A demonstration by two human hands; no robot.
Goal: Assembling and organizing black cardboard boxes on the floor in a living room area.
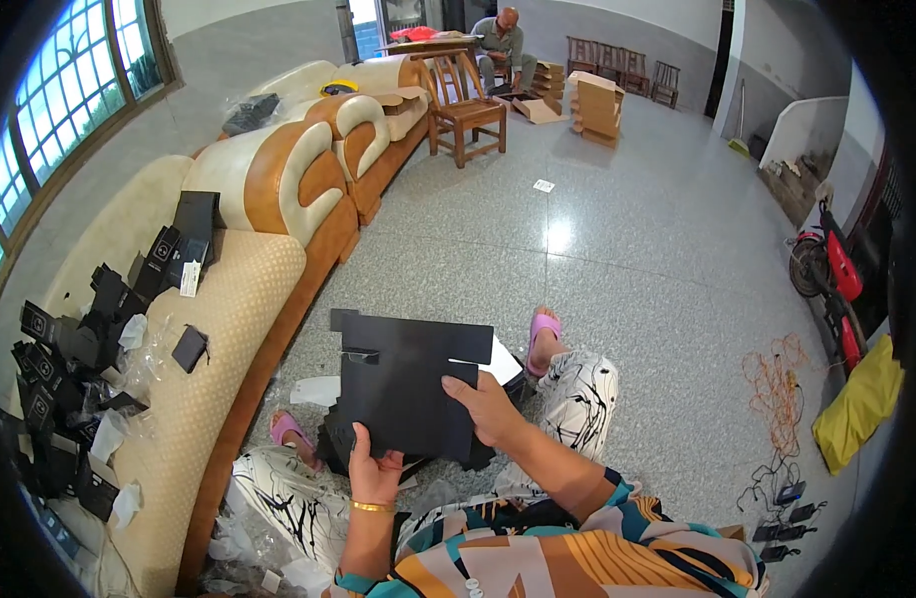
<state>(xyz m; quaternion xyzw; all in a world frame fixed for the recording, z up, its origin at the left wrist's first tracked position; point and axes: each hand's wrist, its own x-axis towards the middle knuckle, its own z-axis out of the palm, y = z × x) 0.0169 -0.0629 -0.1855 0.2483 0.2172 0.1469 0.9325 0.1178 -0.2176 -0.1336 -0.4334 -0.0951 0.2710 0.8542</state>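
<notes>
Count one black flat cardboard piece (403, 364), raised between the knees above the floor (657, 249). Pinched at its lower edge by the left hand (375, 476), clamped at its right edge by the right hand (488, 407), with each grip closed to the sheet's thickness, thumb in front and most fingers hidden behind. Count one white sheet (503, 361) partly covered by the piece, two pink sandals (544, 334), one wooden chair (465, 112) beside the sofa (249, 264), and one white card (544, 186) on the floor. Count also one seated person (503, 45), far off and small, near at least two brown cardboard stacks (597, 108). Cannot tell the number of black boxes (161, 257) on the sofa, overlapping among clear plastic and fading into the dark rim at left
</notes>
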